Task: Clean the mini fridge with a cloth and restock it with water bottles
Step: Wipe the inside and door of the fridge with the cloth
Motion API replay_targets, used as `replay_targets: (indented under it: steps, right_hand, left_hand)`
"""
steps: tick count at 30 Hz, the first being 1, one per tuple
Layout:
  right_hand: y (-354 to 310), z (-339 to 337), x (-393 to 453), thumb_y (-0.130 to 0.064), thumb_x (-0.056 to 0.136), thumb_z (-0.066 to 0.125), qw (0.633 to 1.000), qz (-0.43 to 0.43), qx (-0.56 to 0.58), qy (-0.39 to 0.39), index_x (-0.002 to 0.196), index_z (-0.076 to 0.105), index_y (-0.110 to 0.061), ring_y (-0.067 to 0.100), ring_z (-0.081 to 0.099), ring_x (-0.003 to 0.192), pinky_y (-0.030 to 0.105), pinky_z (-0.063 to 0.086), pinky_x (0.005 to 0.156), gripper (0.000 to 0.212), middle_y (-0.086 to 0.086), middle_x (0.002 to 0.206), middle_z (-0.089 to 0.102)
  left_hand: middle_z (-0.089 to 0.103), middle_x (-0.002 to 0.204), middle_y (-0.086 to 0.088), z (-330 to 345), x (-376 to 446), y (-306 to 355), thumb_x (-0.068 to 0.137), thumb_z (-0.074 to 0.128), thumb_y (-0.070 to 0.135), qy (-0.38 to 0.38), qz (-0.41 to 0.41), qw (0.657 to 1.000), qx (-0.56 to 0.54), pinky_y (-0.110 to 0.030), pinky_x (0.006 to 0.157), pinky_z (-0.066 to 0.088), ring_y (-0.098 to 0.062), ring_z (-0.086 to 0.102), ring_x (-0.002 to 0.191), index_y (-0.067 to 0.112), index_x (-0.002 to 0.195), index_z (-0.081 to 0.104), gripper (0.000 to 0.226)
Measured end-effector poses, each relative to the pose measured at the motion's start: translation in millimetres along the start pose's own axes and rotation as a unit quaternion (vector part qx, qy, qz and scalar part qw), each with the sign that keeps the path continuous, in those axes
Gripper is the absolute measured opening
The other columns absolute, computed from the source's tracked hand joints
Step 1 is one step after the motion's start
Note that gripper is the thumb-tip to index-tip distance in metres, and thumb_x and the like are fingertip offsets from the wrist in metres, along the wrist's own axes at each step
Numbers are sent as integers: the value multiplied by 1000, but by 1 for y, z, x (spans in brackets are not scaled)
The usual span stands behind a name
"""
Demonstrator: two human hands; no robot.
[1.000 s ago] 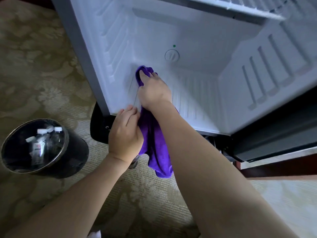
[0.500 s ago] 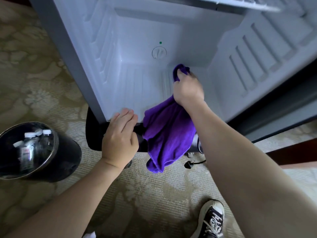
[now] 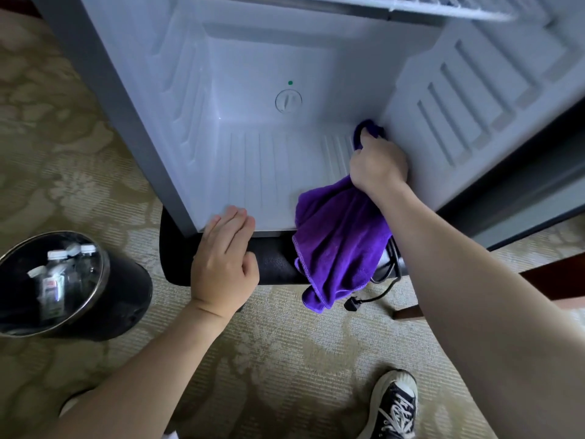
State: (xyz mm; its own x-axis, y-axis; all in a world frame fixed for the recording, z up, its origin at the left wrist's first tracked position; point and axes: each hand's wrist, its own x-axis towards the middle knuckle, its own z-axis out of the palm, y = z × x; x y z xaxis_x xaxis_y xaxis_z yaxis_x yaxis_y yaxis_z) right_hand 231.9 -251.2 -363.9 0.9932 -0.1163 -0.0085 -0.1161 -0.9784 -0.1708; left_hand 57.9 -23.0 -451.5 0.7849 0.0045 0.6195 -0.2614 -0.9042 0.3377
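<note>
Right hand (image 3: 378,164) grips the purple cloth (image 3: 338,242) in the mini fridge (image 3: 253,160) floor's right corner; left hand (image 3: 224,264) rests flat-fingered on its front edge.

Left of the right hand's fingers (image 3: 368,137) the fridge floor (image 3: 269,172) lies bare. The side wall (image 3: 411,147) touches them on the right, the back wall (image 3: 253,90) just beyond.

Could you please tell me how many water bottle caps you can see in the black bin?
3 white caps show: two side by side near the bin's upper rim, the second at, and one lower left. More bottles may be hidden in the dark interior.
</note>
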Motion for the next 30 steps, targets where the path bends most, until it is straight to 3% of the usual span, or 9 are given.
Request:
replay_targets:
  steps: [10, 18, 22, 27, 30]
  right_hand:
    - [15, 4, -49, -15, 98, 34, 999, -8, 31, 22, 146, 39, -8, 35, 45, 128, 38, 40, 99, 49, 18, 140, 50]
    - [8, 22, -99, -10, 88, 45, 992, -6, 76, 100, 135, 53, -15, 38, 55, 107, 37, 39, 75, 48, 17, 120, 60]
    - [-19, 33, -122, -11, 81, 42, 983, -53, 115, 135, 132, 61, -12, 34, 56, 120, 39, 47, 90, 54, 18, 116, 67]
    - [-54, 43, -139, -9, 76, 43, 971, -105, 145, 161, 121, 69, -10, 36, 62, 115, 41, 52, 89, 52, 15, 102, 72]
    - [-54, 43, -139, -8, 75, 42, 971, -111, 133, 166, 120, 69, -8, 37, 64, 112, 40, 53, 88, 52, 16, 98, 72]
  left_hand:
    - [66, 121, -23, -3, 1, 3, 76, 40, -5, -13, -25, 1000, -9, -54, 113, 38, -36, 57, 125, -10, 113, 69, 47]
    - [66, 124, -20, -10, 4, 12, 76, 44, -1, -43, -55, 997, -31, -51, 115, 37, -34, 57, 126, -8, 112, 69, 45]
    - [65, 127, -19, -15, 5, 10, 75, 41, 1, -78, -57, 994, -50, -51, 114, 37, -34, 56, 128, -8, 113, 69, 48]
    - [65, 130, -17, -27, 8, 7, 79, 38, 3, -100, -67, 988, -99, -36, 121, 28, -30, 54, 131, -6, 115, 69, 48]
    - [69, 120, -14, -43, 4, 5, 83, 43, 0, -25, -109, 983, -145, -29, 111, 41, -25, 60, 120, -4, 108, 72, 38]
